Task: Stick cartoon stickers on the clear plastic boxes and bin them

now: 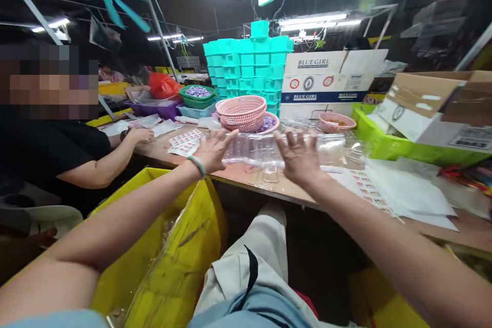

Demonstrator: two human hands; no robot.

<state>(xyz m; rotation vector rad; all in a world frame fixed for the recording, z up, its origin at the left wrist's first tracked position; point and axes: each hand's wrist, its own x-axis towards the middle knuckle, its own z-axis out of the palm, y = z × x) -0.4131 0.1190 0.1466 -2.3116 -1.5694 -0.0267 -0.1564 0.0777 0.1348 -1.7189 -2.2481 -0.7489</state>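
A row of clear plastic packaging [253, 147], apparently blister shells, lies along the front part of the table. My left hand [214, 151], with a pale green band at the wrist, is at its left end, fingers stretched out. Over its right half my right hand [300, 156] is spread, fingers apart and pointing away from me. Both hands seem to touch the plastic, but neither is closed round it. Below them a small clear piece [271, 174] lies near the table edge.
Sticker sheets [186, 141] lie left, white sheets [411, 189] right. Behind are pink baskets [242, 110], stacked turquoise bins [246, 66] and a printed carton [323, 82]. A lime crate [407, 146] stands right, a yellow container [180, 261] below left. Another person [77, 148] sits left.
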